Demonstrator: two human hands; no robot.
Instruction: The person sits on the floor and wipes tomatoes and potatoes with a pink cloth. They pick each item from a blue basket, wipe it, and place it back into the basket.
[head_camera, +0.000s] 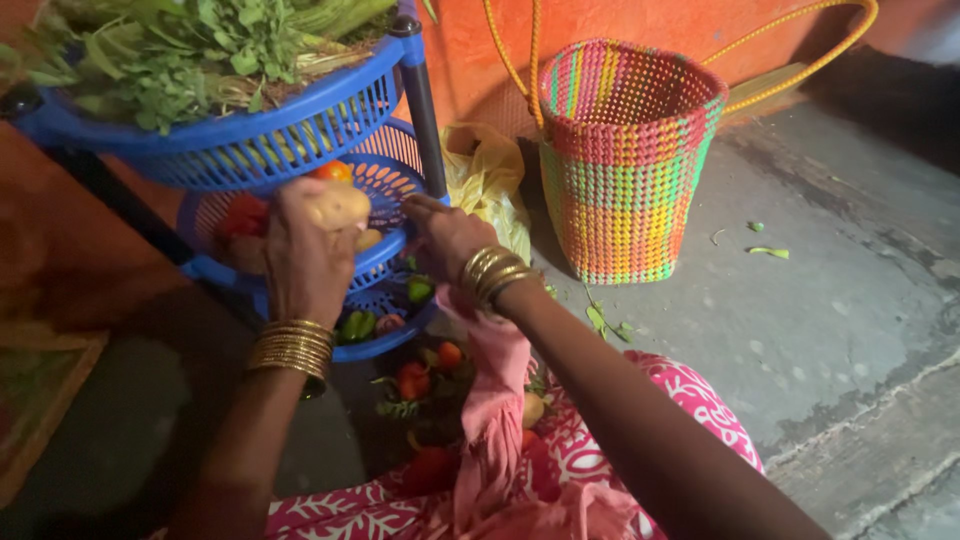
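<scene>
At the far left, a blue tiered rack (250, 150) stands on the floor (830, 300), its top basket heaped with leafy greens (180, 50). The left hand (305, 260) is raised in front of the middle tier, fingers clenched around a pale potato (338, 207), which sits at the fingertips just above the tier's rim. Behind the hand, inside that tier, red tomatoes (245, 215) lie against the lattice wall. Gold bangles (292, 348) ring the left wrist. The bottom tier, below and between both hands, holds green peppers (355, 325). The right hand (447, 235) reaches to the rim of the middle tier beside the rack's upright post, fingers stretched forward; whether it grips anything I cannot tell. It sits just right of the potato, not touching it. More tomatoes (413, 380) lie on the floor near the person's pink patterned lap. A yellow plastic bag (490, 175) rests behind the right hand, and a multicoloured woven basket (625, 160) stands farther right.
</scene>
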